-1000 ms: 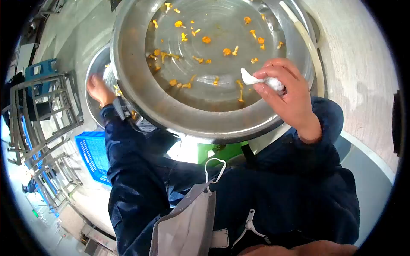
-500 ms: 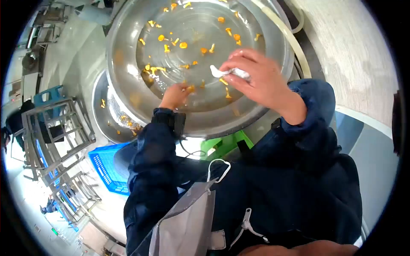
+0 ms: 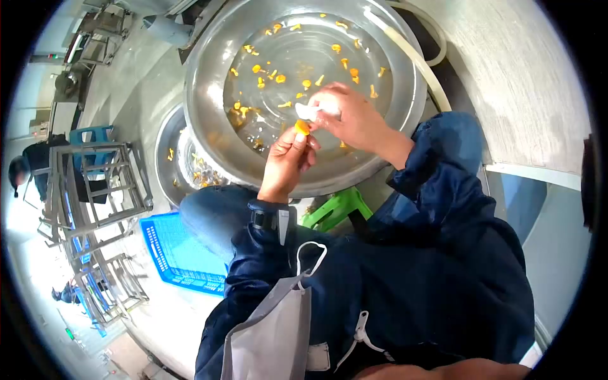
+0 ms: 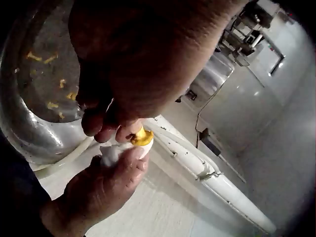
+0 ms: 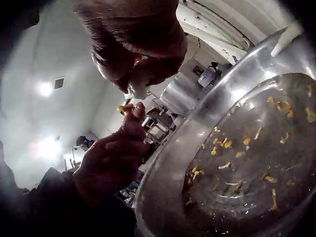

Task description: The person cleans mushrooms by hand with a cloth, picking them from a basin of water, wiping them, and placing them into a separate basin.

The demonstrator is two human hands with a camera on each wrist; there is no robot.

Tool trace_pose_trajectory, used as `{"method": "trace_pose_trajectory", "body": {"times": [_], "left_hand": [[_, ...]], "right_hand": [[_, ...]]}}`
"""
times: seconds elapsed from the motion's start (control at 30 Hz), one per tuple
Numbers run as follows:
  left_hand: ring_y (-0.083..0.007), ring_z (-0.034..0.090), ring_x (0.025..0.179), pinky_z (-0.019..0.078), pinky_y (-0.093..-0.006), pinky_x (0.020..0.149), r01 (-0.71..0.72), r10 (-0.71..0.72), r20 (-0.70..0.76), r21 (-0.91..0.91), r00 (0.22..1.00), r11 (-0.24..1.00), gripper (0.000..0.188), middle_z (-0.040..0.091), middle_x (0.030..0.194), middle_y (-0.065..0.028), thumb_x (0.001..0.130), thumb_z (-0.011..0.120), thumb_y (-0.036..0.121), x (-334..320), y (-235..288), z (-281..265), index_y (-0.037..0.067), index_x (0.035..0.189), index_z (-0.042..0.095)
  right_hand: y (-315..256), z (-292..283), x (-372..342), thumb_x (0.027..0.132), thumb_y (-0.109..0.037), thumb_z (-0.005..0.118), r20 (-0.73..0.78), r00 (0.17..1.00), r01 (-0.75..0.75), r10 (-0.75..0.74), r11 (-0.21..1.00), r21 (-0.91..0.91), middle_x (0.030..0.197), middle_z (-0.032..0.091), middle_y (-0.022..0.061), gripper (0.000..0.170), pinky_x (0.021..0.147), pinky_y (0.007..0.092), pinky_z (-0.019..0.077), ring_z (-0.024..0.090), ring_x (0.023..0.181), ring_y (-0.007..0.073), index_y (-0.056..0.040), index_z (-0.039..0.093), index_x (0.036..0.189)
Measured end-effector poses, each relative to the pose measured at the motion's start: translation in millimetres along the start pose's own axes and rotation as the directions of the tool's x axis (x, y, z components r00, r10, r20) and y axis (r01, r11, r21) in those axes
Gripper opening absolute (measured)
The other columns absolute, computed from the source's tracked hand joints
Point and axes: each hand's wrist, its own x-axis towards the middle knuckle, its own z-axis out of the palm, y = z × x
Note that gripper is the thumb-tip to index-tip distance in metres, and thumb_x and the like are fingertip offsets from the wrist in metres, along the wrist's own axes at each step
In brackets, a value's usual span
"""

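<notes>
A large metal basin (image 3: 208, 104) holds water with many small yellow-orange mushrooms floating in it. Above its near side the left hand (image 3: 285, 163) pinches one orange mushroom (image 3: 302, 128) between thumb and fingers, its cap up. The right hand (image 3: 358, 120) grips a wet white cloth (image 3: 306, 112) right beside that mushroom. In the left wrist view the cloth (image 4: 112, 154) lies against or just behind the mushroom (image 4: 142, 138); contact is unclear. The right wrist view shows the mushroom (image 5: 125, 108) just below the cloth (image 5: 138, 91).
A smaller metal bowl (image 3: 166, 136) with mushrooms stands left of the basin. Nearer are a blue crate (image 3: 183, 253) and a green stool (image 3: 339, 209). A pale hose (image 3: 411, 54) crosses the basin's right rim. Metal racks (image 3: 95, 183) and a seated person are at the left.
The left hand has come from the smaller bowl into the large basin, taken a mushroom and lifted it. The right hand with the cloth has moved left to meet it.
</notes>
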Motion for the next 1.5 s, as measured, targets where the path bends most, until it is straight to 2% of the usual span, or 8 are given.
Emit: {"method": "trace_pose_trajectory", "body": {"times": [0.1,0.37,0.5,0.57,0.63,0.8,1.4,1.5], "left_hand": [[-0.0046,0.050,0.058,0.0359,-0.0196,0.050,-0.048,0.046,0.052,0.045,0.998,0.998,0.027,0.063,0.079,0.0022,0.104,0.049,0.031,1,-8,-8,0.011,0.096,0.065],[-0.0105,0.050,0.061,0.0361,-0.0222,0.052,0.022,0.013,0.168,-0.206,0.986,0.978,0.022,0.060,0.079,-0.0016,0.103,0.050,0.030,-4,-7,-10,0.010,0.100,0.060],[-0.0136,0.048,0.058,0.0360,-0.0245,0.051,0.072,0.034,0.288,-0.348,0.957,0.935,0.021,0.059,0.078,-0.0051,0.102,0.052,0.029,-3,-11,-15,0.009,0.100,0.059],[-0.0139,0.047,0.057,0.0361,-0.0250,0.050,0.100,0.043,0.341,-0.390,0.939,0.915,0.022,0.059,0.077,-0.0057,0.102,0.052,0.029,1,-18,-22,0.008,0.101,0.059],[-0.0139,0.046,0.054,0.0355,-0.0253,0.049,0.114,0.016,0.302,-0.408,0.953,0.906,0.024,0.057,0.074,-0.0051,0.101,0.053,0.031,1,-19,-22,0.007,0.102,0.058],[-0.0136,0.042,0.050,0.0330,-0.0258,0.046,0.055,0.107,0.308,-0.474,0.945,0.879,0.026,0.055,0.070,-0.0057,0.100,0.054,0.033,4,-24,-22,0.007,0.102,0.057],[-0.0110,0.040,0.048,0.0311,-0.0234,0.044,0.060,0.069,0.237,-0.501,0.969,0.863,0.032,0.055,0.068,-0.0048,0.099,0.057,0.030,-5,-13,-27,0.004,0.117,0.058],[-0.0101,0.036,0.045,0.0286,-0.0235,0.044,0.026,0.112,0.265,-0.466,0.958,0.884,0.038,0.051,0.062,-0.0044,0.099,0.055,0.033,-3,-14,-28,0.001,0.119,0.058]], "right_hand": [[-14,3,-5,0.087,-0.020,0.068,0.130,0.982,0.129,-0.140,0.988,0.083,0.101,0.064,0.0120,0.022,0.084,0.0382,0.0501,0.063,0.096,0.0314,-0.0042,0.065,0.103],[-13,16,-4,0.091,-0.028,0.061,0.071,0.987,0.131,-0.141,0.983,0.130,0.099,0.065,0.0134,0.025,0.084,0.0405,0.0502,0.063,0.092,0.0328,-0.0063,0.066,0.102],[-6,10,6,0.090,-0.029,0.062,0.120,0.991,-0.067,0.055,0.993,0.101,0.100,0.064,0.0139,0.027,0.086,0.0397,0.0490,0.062,0.097,0.0318,-0.0051,0.066,0.102],[-8,10,5,0.090,-0.028,0.062,0.138,0.990,-0.015,-0.011,0.982,0.190,0.100,0.064,0.0120,0.026,0.087,0.0389,0.0487,0.061,0.097,0.0302,-0.0051,0.066,0.102],[-14,13,4,0.090,-0.028,0.062,0.195,0.971,0.101,-0.139,0.976,0.193,0.101,0.064,0.0113,0.026,0.087,0.0385,0.0485,0.061,0.097,0.0294,-0.0053,0.066,0.102],[-9,3,10,0.088,-0.028,0.065,0.265,0.964,-0.035,-0.008,0.987,0.154,0.097,0.063,0.0109,0.024,0.087,0.0374,0.0475,0.060,0.096,0.0285,-0.0053,0.067,0.098],[-9,-7,15,0.087,-0.031,0.072,0.400,0.908,0.054,-0.121,0.983,0.175,0.100,0.066,0.0046,0.024,0.081,0.0305,0.0495,0.063,0.093,0.0193,-0.0114,0.071,0.102],[1,-13,19,0.090,-0.025,0.071,0.406,0.903,-0.268,0.141,0.923,0.275,0.104,0.064,0.0012,0.023,0.078,0.0264,0.0476,0.059,0.094,0.0101,-0.0082,0.069,0.105]]}}
